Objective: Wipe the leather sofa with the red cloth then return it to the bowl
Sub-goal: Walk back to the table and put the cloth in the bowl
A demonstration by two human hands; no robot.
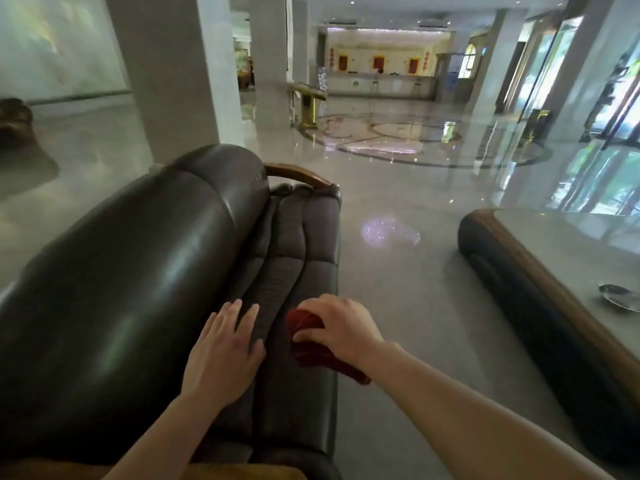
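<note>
A dark leather sofa (138,258) stretches away from me on the left, with a glossy backrest and a padded seat (304,237). My right hand (341,322) presses a bunched red cloth (308,344) onto the seat near its front edge. My left hand (225,344) lies flat with fingers spread on the seat, just left of the cloth. A shiny metal bowl (620,296) sits on the low table at the right edge.
A low table (554,244) with a wooden rim and pale top stands to the right, across a strip of polished floor. The sofa's wooden armrest (298,174) is at its far end. Pillars and a reception counter stand farther back.
</note>
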